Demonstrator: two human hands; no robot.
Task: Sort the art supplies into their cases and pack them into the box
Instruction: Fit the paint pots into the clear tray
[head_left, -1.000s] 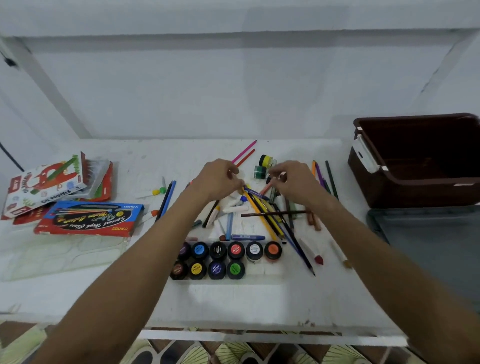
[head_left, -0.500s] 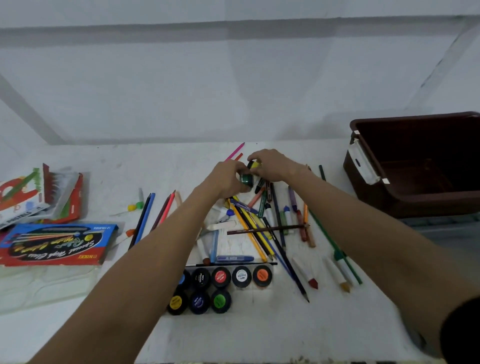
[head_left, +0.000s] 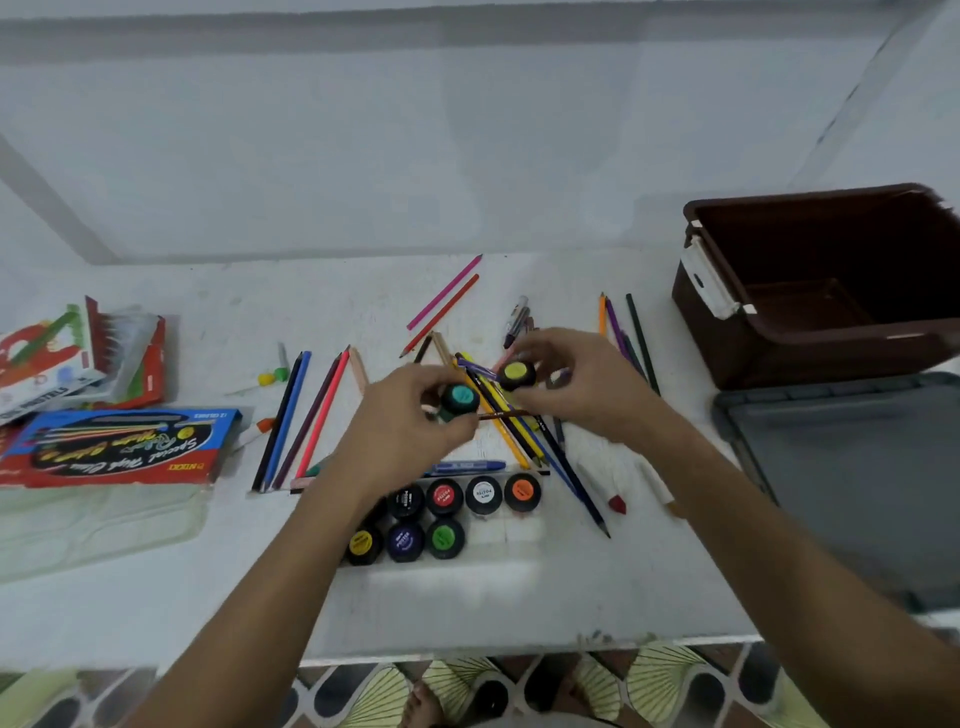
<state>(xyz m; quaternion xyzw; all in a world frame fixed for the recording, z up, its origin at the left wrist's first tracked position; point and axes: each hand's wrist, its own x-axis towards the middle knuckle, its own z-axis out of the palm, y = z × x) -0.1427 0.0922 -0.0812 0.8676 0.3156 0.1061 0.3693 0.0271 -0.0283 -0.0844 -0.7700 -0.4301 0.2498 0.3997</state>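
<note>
The left hand (head_left: 410, 421) is gripping a teal-lidded paint pot (head_left: 460, 399) and the right hand (head_left: 576, 384) a yellow-lidded paint pot (head_left: 516, 374), both lifted over the scattered pencils (head_left: 506, 415). The paint case (head_left: 498, 535) is lying just below the hands on the worktop (head_left: 467, 603); seemingly the pots are going into its free slots next.

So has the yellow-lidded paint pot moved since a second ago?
Yes. The yellow-lidded paint pot is off the table, held by the right hand, nearer the paint tray than before.

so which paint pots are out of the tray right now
Two: the teal-lidded pot, held in the left hand, and the yellow-lidded pot, held in the right hand. The rest sit in the tray.
</note>
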